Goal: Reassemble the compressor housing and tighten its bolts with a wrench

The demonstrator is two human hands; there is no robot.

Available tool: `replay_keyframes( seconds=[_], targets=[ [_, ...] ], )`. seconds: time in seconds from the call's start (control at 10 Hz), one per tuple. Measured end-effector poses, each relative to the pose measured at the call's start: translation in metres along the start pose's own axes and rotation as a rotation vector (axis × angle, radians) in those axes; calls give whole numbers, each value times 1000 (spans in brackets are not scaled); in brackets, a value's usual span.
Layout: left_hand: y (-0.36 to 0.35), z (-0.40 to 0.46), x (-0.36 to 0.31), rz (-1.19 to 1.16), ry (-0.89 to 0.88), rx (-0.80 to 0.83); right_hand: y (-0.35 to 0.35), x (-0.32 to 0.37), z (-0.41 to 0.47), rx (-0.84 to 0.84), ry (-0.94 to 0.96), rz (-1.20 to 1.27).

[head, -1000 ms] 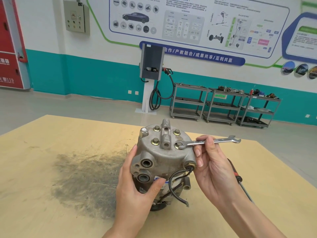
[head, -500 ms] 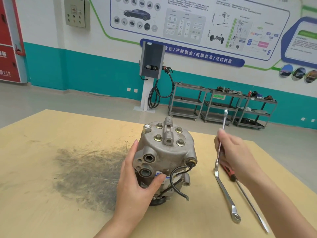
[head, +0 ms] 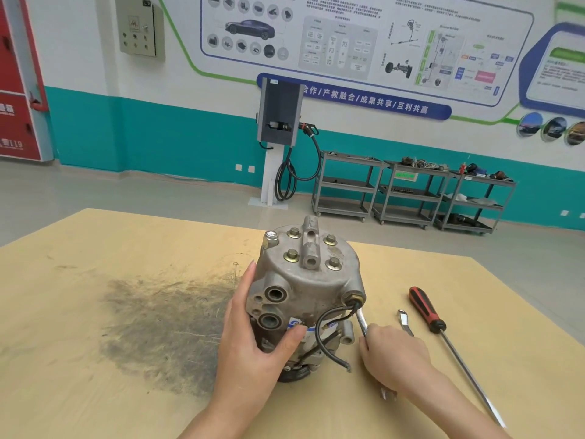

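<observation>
Compressor [head: 305, 296] stood upright at centre of desk [head: 95, 391], gripped by left hand [head: 256, 346], wrench [head: 362, 324] held by right hand [head: 392, 356], screwdriver [head: 427, 310] laid at right.

Wrench [head: 361, 324] middle under right hand [head: 394, 359]; second wrench [head: 404, 321] partly hidden.

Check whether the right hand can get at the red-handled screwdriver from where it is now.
Probably yes: the screwdriver lies bare on the table just beyond the right hand, nothing between, but that hand already grips a wrench.

Bare table [head: 95, 255] left of compressor [head: 308, 289]. Right side crowded: wrench [head: 362, 324], spanner [head: 405, 323], screwdriver [head: 443, 337]. Black wire [head: 323, 340] loops out front.
</observation>
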State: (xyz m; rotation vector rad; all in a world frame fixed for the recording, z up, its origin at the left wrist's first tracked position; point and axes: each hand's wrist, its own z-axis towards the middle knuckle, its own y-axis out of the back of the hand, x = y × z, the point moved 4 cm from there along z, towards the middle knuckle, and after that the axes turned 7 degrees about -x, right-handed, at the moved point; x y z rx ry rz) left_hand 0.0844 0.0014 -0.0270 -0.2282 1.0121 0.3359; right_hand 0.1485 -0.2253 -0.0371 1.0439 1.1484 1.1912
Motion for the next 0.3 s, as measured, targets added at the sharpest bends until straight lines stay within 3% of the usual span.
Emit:
replay_keyframes(
  seconds=[0.2, 0.3],
  targets=[
    [0, 1, 0, -6, 2, -10, -9, -1, -4, 7, 59, -198],
    [0, 0, 1, -22, 7, -41, 11, -7, 0, -72, 19, -155]
  ],
)
